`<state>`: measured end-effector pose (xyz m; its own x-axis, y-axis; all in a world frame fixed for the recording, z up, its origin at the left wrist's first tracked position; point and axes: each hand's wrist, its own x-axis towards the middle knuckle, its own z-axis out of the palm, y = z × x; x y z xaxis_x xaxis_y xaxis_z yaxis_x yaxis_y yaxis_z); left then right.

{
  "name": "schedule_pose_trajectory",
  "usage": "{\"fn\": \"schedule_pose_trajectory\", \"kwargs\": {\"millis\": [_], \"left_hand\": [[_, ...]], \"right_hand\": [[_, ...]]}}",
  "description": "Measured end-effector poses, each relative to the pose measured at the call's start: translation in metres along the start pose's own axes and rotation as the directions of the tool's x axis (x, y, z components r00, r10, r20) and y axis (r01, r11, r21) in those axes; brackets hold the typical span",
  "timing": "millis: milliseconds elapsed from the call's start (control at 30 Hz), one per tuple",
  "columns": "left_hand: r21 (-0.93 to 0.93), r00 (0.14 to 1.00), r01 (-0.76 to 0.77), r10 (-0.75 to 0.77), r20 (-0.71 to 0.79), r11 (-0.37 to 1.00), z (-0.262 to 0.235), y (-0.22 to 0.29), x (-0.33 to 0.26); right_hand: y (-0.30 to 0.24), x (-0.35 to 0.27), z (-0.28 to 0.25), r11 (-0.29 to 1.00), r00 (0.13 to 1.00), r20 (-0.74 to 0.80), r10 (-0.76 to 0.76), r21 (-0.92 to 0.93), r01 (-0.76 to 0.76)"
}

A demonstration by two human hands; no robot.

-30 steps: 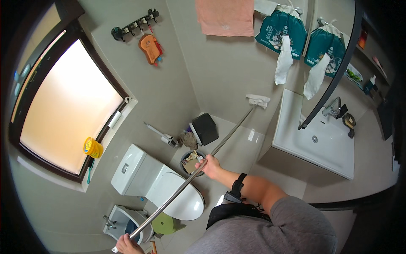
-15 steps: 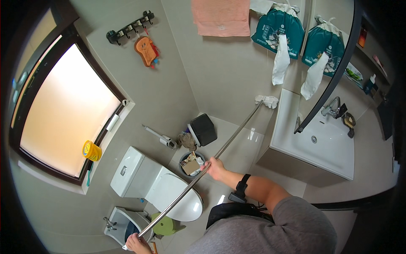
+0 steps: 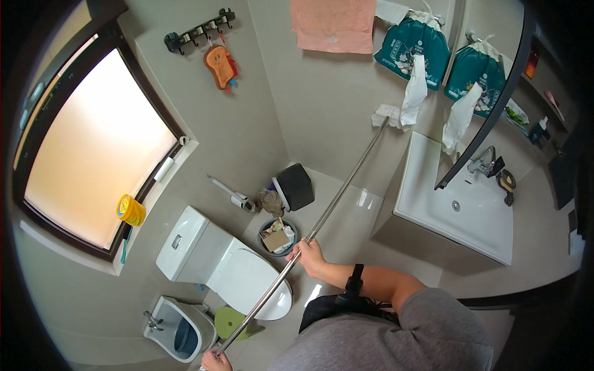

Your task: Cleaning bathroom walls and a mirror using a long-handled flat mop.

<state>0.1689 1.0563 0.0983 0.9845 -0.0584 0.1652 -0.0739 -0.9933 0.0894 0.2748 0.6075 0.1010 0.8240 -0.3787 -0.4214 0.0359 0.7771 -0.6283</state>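
Observation:
A long metal-handled mop [image 3: 344, 185] runs slantwise across the view. My right hand [image 3: 309, 256] is wrapped around the middle of its handle, above the floor near the toilet. Down at the lower edge, my left hand [image 3: 216, 361] grips the handle's near end, partly cut off by the frame. The white cloth mop head [image 3: 388, 116] at the far end rests against the grey tiled wall. It sits just left of a white tissue hanging from a green tissue bag [image 3: 413, 46].
A white washbasin [image 3: 427, 204] stands right of the pole. Left are the toilet [image 3: 241, 278], a trash bin [image 3: 276, 237], a black-lidded bin [image 3: 295, 187] and a green stool [image 3: 230, 323]. A pink towel [image 3: 333, 26] hangs above; a yellow tub [image 3: 130, 210] stands on the windowsill.
The mop head has moved up the wall, from beside the basin's corner to next to the hanging tissue. Both hands keep their hold on the handle, and the view has shifted slightly.

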Motion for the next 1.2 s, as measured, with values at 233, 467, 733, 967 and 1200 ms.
{"fn": "schedule_pose_trajectory", "kwargs": {"millis": [233, 467, 733, 967, 1200], "left_hand": [[-0.129, 0.984, 0.022, 0.001, 0.177, 0.991, 0.026, 0.040, -0.010], [-0.217, 0.986, -0.034, 0.068, 0.153, 0.976, 0.065, 0.052, -0.024], [-0.083, 0.960, 0.074, -0.048, 0.276, 0.994, 0.021, 0.070, -0.009], [-0.085, 0.939, 0.146, -0.111, 0.326, 0.986, -0.005, 0.083, -0.002], [-0.054, 0.991, 0.133, -0.133, -0.001, 0.990, 0.056, 0.051, -0.009]], "right_hand": [[-0.011, 0.009, -0.011, 0.993, 0.989, 0.112, -0.100, -0.047, 0.106], [-0.024, 0.025, -0.027, 0.986, 0.994, 0.092, -0.057, -0.153, 0.071], [-0.020, 0.028, -0.027, 0.998, 0.995, 0.099, -0.006, -0.060, 0.012], [-0.030, 0.027, -0.022, 0.993, 0.993, 0.052, 0.102, -0.071, -0.098], [-0.019, 0.054, -0.033, 0.984, 0.983, -0.037, 0.179, -0.003, -0.179]]}}
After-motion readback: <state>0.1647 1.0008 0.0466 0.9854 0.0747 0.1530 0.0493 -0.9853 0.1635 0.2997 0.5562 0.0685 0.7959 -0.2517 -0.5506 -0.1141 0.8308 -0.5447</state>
